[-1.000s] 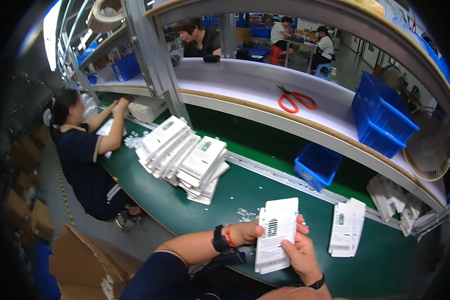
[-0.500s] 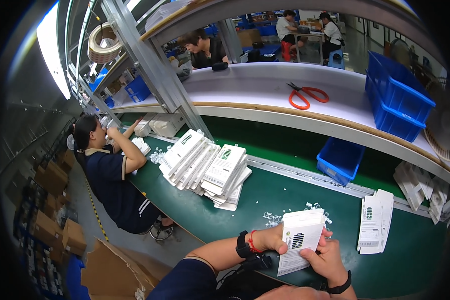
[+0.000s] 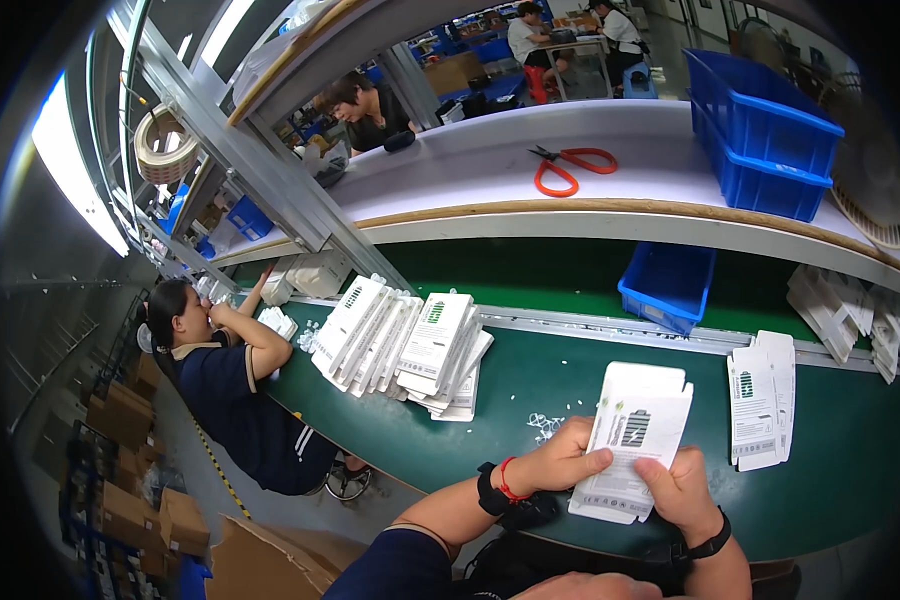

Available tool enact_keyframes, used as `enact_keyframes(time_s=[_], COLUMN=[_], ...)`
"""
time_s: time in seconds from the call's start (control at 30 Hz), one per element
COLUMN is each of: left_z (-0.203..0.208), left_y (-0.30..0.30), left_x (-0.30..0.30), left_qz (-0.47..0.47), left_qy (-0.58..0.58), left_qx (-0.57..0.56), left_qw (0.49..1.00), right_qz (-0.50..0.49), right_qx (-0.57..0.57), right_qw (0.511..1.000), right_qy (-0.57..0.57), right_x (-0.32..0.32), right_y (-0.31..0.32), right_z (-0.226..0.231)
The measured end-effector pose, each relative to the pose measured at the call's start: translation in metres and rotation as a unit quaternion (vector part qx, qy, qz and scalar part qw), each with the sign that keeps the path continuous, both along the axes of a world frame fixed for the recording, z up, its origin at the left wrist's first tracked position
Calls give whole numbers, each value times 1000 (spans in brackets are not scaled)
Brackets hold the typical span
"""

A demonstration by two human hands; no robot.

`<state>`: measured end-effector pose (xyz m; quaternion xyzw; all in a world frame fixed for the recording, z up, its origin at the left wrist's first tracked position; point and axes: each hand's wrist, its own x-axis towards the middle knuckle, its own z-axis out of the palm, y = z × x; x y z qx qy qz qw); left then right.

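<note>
Near the bench's front edge, both my hands grip a white printed cardboard box (image 3: 632, 440), tilted up with its flaps toward the far side. My left hand (image 3: 562, 462) is closed on its left edge, thumb lying over the front. My right hand (image 3: 682, 484) pinches the lower right side, thumb on the printed face and its other fingers largely hidden behind. Just left of the box, small clear plastic pieces (image 3: 545, 428) lie on the green bench, partly covered by it. Farther right rest flat white cartons (image 3: 760, 400), overlapping, with flaps out.
Leaning stacks of white boxes (image 3: 436, 345) stand on the bench at left centre. A blue bin (image 3: 668, 288) sits under the shelf (image 3: 450, 170), which bears red-handled scissors (image 3: 574, 168) and stacked blue bins (image 3: 765, 130). A co-worker (image 3: 232, 385) sits at left.
My view has shifted, and both hands have turned the held box so its printed face shows more squarely. It appears flatter, with its open top edge less visible. Both hands keep their hold.
</note>
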<state>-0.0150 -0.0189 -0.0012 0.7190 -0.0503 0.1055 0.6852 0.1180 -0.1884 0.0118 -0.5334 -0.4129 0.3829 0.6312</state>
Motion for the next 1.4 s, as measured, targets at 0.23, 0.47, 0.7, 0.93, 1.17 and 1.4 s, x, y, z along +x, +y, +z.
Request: enact_keyframes(time_s=[0.23,0.47,0.7,0.93,1.17,1.4], left_z=[11,8,5,28,21,-1], left_y=[-14,-14,-1,-17,-6,-2], left_x=[5,4,1,6,-3,10], left_qz=[37,58,58,111,198,103], left_qy=[37,27,0,14,95,42], left_qx=[-47,-75,-82,-152,-30,-40], left_qw=[998,995,995,982,975,993], right_qz=[-29,-27,46,69,69,13], right_qx=[18,36,3,-22,-36,-12], right_qw=[999,999,999,997,991,999], right_qy=[13,12,-12,5,-111,-28], right_x=[0,-1,-1,-3,2,1], right_y=[1,3,3,1,8,1], right_z=[-1,-5,1,-2,2,-1])
